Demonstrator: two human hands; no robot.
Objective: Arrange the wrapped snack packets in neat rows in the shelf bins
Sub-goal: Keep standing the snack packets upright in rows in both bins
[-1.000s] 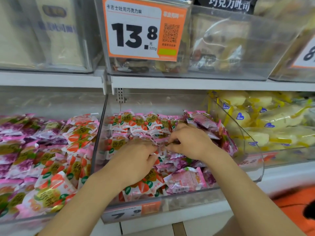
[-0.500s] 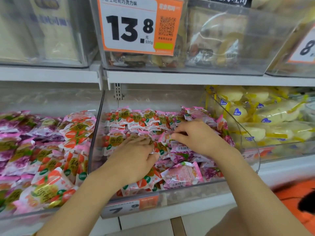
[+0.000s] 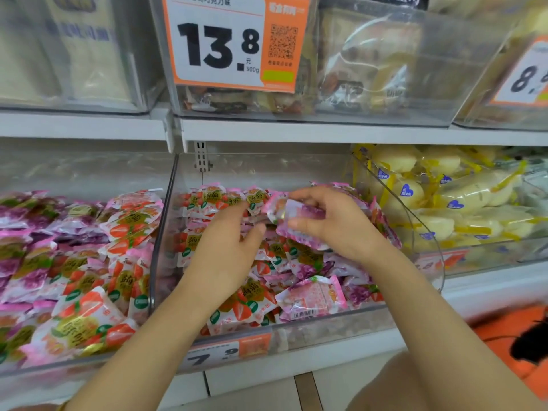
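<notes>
Tidying the snack packets [image 3: 284, 256] in the clear bin [image 3: 341, 318] in the middle of the frame.
The clear bin sits low on the shelf, so it is easy to reach into. Inside, the snack packets lie mixed up near the front, with a neater row at the back. The left hand [image 3: 228, 241] is spread loosely over them and holds nothing, maybe ready to make room. The right hand [image 3: 335, 223] pinches one pink and purple packet [image 3: 296, 213] just above the heap, likely to lay it in a row.
</notes>
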